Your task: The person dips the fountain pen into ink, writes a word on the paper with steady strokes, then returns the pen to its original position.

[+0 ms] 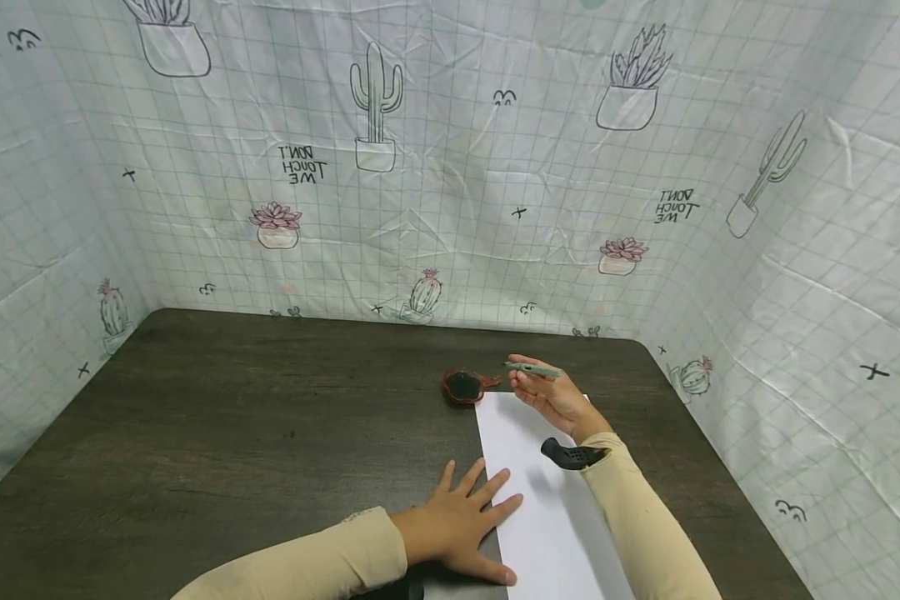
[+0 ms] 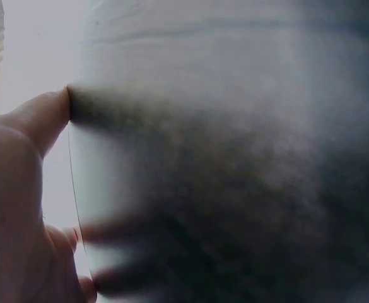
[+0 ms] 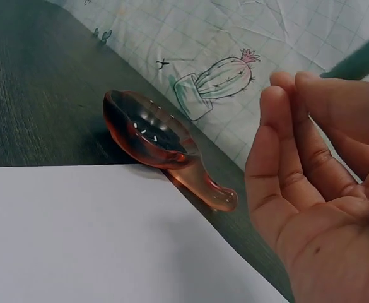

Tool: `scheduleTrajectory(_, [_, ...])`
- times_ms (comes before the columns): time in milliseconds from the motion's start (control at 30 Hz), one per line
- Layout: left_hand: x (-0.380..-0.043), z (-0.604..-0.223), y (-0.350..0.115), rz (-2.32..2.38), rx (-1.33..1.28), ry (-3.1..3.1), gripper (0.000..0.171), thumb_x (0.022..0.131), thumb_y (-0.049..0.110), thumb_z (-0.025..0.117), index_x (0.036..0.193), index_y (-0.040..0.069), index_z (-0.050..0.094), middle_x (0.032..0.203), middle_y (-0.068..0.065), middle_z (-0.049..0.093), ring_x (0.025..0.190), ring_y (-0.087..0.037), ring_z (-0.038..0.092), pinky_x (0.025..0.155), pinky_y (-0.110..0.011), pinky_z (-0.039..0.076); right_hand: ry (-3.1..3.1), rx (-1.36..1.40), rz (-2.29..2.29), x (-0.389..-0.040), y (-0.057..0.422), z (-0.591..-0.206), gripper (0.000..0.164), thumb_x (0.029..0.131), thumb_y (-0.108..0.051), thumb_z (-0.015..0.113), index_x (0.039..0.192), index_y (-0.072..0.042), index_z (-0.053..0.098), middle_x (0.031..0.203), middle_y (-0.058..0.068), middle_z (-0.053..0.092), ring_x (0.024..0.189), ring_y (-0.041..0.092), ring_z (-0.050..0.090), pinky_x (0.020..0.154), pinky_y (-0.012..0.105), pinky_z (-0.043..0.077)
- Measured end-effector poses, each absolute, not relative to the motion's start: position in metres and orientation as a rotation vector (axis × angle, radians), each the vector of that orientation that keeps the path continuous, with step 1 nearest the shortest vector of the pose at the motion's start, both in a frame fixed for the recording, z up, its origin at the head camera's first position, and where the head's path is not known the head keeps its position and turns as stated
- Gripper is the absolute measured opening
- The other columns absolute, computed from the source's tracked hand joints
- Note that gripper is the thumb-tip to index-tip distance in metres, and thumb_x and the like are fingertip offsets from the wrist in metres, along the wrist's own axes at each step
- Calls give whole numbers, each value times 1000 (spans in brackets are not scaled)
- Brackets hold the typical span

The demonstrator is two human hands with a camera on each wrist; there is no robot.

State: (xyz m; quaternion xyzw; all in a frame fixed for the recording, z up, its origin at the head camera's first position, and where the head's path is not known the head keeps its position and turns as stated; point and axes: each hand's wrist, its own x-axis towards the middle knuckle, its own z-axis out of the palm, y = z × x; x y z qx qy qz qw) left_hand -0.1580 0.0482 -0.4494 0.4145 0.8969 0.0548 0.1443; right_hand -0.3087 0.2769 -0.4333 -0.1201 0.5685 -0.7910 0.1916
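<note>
My right hand (image 1: 558,400) pinches a slim green pen-shaped stick (image 1: 540,369) between thumb and fingertips, above the far end of a white paper sheet (image 1: 551,517). The stick's dark end points left, toward a small translucent red-brown dish (image 1: 487,382) with a short handle (image 3: 219,197). Dark liquid (image 3: 156,129) lies in that dish, beside the paper's far left corner. My left hand (image 1: 457,517) rests palm down with spread fingers across the paper's left edge. In the left wrist view, a blurred pale and dark surface hides most of the scene beyond the thumb (image 2: 42,117).
The dark wooden table (image 1: 217,442) extends left of the paper. A white gridded curtain (image 1: 450,183) printed with cacti encloses the back and both sides. A black wrist mount (image 1: 570,455) sticks out from my right sleeve over the sheet.
</note>
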Motion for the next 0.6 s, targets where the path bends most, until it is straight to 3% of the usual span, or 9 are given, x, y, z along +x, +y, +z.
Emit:
scheduleTrajectory(133, [-159,-450,48,171,1195,2586,89,79,81,44,153,40,14,162,5,3,148,-31,3,111,-64,13,1610,-288,-2233,-309,276,-434,40,99,1,46,139,1,44,97,2,67,87,10,65,80,24,52])
scheduleTrajectory(367, [-159,-451,48,170,1194,2588,90,79,81,43,153,40,13,162,5,2,148,-32,2,111,-64,12,1731,-241,-2184,-309,275,-435,45,98,-7,53,138,7,41,91,2,67,84,10,64,76,23,52])
scheduleTrajectory(600, [-159,-453,49,171,1201,2574,90,79,81,43,153,40,12,162,5,0,148,-32,0,111,-64,11,1837,-242,-2119,-309,275,-437,37,95,-9,59,126,8,50,93,2,68,86,12,66,82,27,53])
